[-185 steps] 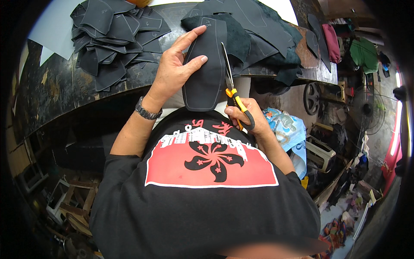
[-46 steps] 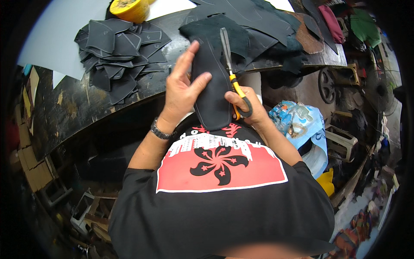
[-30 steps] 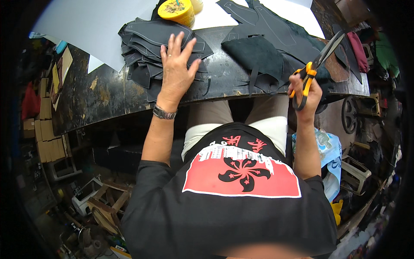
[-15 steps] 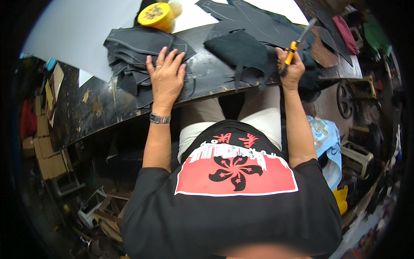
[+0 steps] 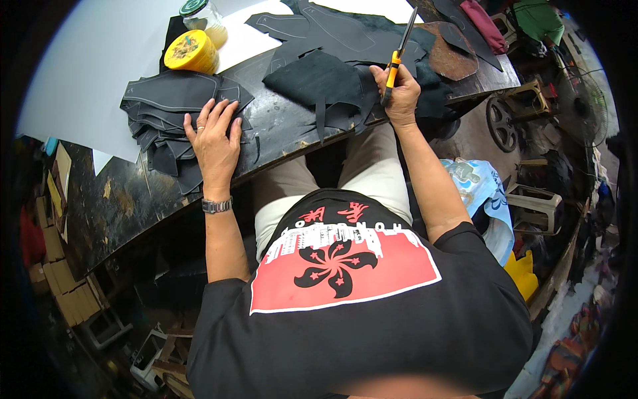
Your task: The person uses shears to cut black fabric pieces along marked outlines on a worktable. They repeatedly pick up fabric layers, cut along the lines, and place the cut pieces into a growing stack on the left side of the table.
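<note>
My left hand lies with spread fingers on the right end of a fanned stack of black leather pieces, whose top piece carries pale outlines. My right hand grips orange-and-black handled scissors above the table's near edge, the dark blades together and pointing away from me. Just left of that hand, a dark leather piece with strips hanging from it overlaps the table edge. Behind it spreads a larger black leather sheet marked with pale outlines.
A yellow tub and a glass jar with a green lid stand behind the stack. White sheets cover the far left of the worn black table. A brown round-edged piece lies far right. Stools and a handwheel stand below.
The view has shifted, so the table items appear further left and lower, and the glass jar shows fully. Both hands keep their places, the scissors now pointing more upright.
</note>
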Tool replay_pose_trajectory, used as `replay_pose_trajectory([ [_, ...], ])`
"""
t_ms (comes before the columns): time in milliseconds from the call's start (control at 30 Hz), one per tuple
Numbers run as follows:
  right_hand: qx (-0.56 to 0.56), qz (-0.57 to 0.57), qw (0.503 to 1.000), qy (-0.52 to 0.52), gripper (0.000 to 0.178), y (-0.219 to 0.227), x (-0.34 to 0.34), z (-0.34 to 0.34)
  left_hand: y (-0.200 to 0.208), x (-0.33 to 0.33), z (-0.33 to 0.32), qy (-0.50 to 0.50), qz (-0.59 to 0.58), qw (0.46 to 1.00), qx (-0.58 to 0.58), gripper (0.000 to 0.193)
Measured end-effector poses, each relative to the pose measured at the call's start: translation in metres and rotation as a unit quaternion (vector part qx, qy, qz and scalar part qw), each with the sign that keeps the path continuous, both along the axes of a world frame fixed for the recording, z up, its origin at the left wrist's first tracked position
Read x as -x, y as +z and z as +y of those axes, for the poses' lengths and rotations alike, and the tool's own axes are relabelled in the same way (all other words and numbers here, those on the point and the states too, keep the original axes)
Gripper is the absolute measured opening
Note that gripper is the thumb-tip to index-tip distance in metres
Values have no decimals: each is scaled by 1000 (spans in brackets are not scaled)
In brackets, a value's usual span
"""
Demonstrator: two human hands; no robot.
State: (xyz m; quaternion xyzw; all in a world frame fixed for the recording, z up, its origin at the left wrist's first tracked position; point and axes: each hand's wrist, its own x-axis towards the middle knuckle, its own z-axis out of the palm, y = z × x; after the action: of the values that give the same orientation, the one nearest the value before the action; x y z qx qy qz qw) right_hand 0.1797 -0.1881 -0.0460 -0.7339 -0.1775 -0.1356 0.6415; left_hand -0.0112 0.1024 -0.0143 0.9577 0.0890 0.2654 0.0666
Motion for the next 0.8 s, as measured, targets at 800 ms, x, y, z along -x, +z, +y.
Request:
replay_pose_trajectory([
  [800,52,-8,997,-47,40,8,6,3,15,-4,-5,11,14,998,64,23],
])
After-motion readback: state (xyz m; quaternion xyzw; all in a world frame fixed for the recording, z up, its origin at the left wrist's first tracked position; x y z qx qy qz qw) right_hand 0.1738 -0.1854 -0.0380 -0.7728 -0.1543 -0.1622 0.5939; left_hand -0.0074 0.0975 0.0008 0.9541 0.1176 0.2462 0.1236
